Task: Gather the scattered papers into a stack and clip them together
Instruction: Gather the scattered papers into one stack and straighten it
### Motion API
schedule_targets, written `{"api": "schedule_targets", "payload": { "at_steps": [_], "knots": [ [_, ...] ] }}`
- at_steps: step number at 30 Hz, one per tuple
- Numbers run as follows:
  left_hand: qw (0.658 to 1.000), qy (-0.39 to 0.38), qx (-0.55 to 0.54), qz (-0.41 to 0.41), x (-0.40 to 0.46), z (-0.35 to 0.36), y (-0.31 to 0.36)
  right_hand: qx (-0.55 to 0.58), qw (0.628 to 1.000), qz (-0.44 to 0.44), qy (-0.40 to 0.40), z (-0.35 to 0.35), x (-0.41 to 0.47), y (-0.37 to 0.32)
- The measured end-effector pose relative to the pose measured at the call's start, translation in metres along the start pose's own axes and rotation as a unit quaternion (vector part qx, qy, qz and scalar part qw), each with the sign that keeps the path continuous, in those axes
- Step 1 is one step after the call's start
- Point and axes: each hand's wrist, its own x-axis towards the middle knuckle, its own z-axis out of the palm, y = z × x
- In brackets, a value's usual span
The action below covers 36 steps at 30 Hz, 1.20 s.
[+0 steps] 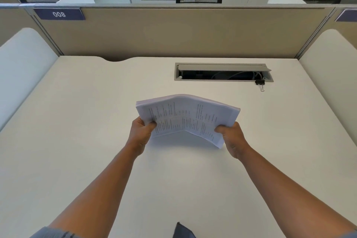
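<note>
- Two hands hold the paper stack (pixel 188 118) at frame centre above the desk (pixel 77 121): left hand (pixel 142 131) and right hand (pixel 230 136) each curl round a lower corner, bowing it upward.
- One binder clip (pixel 260 83) lies upper right, beside the cable tray (pixel 224 72).

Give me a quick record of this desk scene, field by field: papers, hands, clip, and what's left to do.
papers: one stack, held above the desk, bowed upward in the middle
left hand: grips the stack's left edge
right hand: grips the stack's right edge
binder clip: black, on the desk by the open cable tray, apart from the stack
remaining: stack not yet clipped
</note>
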Motion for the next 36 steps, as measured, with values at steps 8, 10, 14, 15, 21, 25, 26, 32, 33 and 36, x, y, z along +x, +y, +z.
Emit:
{"api": "schedule_targets", "payload": {
  "at_steps": [8,10,14,15,21,25,26,32,33,36],
  "knots": [
    [0.998,-0.028,0.047,-0.016,0.001,-0.007,0.0,0.021,1.0,0.017,-0.003,-0.003,0.001,0.001],
    [0.997,-0.02,0.073,-0.011,0.001,-0.008,0.003,0.021,0.999,0.024,0.0,-0.005,0.004,0.001],
    [0.992,-0.021,0.128,0.009,0.002,-0.01,0.017,0.037,0.998,0.056,0.009,-0.012,0.011,-0.001],
    [0.99,-0.026,0.141,0.013,0.004,-0.012,0.022,0.042,0.997,0.063,0.004,-0.013,0.012,-0.001],
    [0.966,-0.051,0.253,0.027,0.017,-0.016,0.056,0.086,0.996,0.035,0.014,-0.024,0.02,-0.004],
    [0.929,-0.088,0.356,0.06,0.027,-0.008,0.077,-0.045,0.997,-0.038,0.04,-0.026,0.027,-0.011],
    [0.915,-0.097,0.386,0.07,0.029,-0.004,0.083,-0.097,0.993,-0.055,0.032,-0.023,0.027,-0.015],
    [0.824,-0.165,0.531,0.113,0.046,0.021,0.106,-0.282,0.954,-0.074,-0.065,0.005,0.031,-0.03],
    [0.813,-0.177,0.543,0.115,0.049,0.026,0.108,-0.266,0.958,-0.068,-0.078,0.011,0.031,-0.029],
    [0.78,-0.197,0.58,0.127,0.057,0.038,0.112,-0.209,0.973,-0.046,-0.083,0.025,0.031,-0.022]
  ]
}}
